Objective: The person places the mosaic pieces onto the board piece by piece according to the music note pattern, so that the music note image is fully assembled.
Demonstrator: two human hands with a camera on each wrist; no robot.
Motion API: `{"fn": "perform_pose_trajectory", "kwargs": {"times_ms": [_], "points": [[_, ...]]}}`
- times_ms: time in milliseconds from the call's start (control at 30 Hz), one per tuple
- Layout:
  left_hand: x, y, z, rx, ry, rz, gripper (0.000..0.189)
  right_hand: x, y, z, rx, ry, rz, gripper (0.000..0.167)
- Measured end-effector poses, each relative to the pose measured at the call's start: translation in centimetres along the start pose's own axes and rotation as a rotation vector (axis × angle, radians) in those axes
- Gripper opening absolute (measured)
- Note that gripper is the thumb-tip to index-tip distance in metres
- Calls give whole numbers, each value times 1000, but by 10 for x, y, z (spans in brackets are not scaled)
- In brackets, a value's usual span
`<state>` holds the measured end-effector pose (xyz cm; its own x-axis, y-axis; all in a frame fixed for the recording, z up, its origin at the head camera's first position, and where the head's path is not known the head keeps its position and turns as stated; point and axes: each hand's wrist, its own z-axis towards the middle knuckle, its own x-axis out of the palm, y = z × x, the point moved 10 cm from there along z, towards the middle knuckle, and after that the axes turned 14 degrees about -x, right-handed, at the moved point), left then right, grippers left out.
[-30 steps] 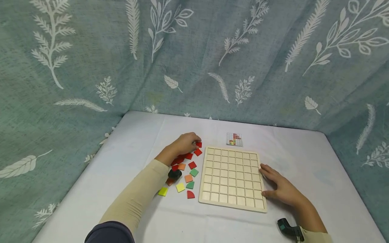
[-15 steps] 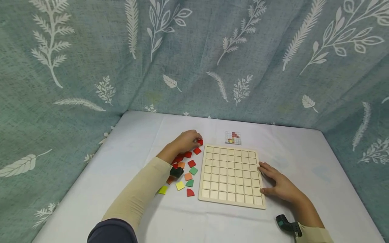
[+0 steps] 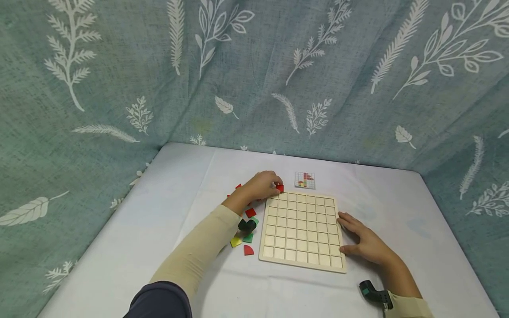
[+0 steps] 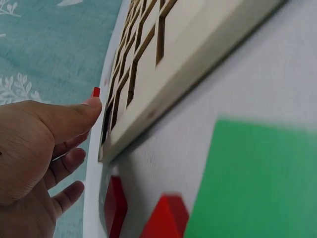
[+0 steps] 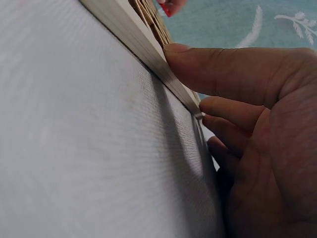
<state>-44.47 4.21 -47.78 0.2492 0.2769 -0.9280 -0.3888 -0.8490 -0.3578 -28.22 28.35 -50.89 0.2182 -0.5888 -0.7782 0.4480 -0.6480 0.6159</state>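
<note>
My left hand (image 3: 262, 185) pinches a red square tile (image 3: 280, 188) between thumb and fingers, over the far left corner of the wooden grid board (image 3: 299, 266). In the left wrist view only a red sliver of that tile (image 4: 96, 91) shows past the thumb, above the board's edge. My right hand (image 3: 367, 243) rests against the board's right edge, its fingers relaxed. The right wrist view shows the thumb (image 5: 213, 69) touching the side of the board (image 5: 143, 49), with the other fingers along the same edge. The board's cells hold no tiles.
Left of the board lie loose tiles: a red quarter-round (image 3: 248, 250), a green one (image 3: 248, 238), a yellow square (image 3: 236, 241), a red square (image 3: 251, 213). My left arm hides others. A pattern card (image 3: 305, 180) lies behind the board. A patterned curtain (image 3: 254, 75) hangs behind the table.
My left hand has moved right with the red tile, from beside the loose tiles to the board's far left corner. My right hand stays at the board's edge.
</note>
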Motion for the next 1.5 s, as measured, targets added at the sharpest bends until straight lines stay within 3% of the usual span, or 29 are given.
{"fn": "perform_pose_trajectory", "kwargs": {"times_ms": [867, 1333, 1500], "points": [[21, -62, 4, 132, 10, 20, 30, 0, -2, 0, -22, 7, -6, 91], [34, -64, 7, 107, 37, 5, 33, 5, -3, 0, -34, 30, 7, 91], [32, -64, 9, 99, 35, -25, 32, 3, -2, 2, -45, 37, -6, 91]]}}
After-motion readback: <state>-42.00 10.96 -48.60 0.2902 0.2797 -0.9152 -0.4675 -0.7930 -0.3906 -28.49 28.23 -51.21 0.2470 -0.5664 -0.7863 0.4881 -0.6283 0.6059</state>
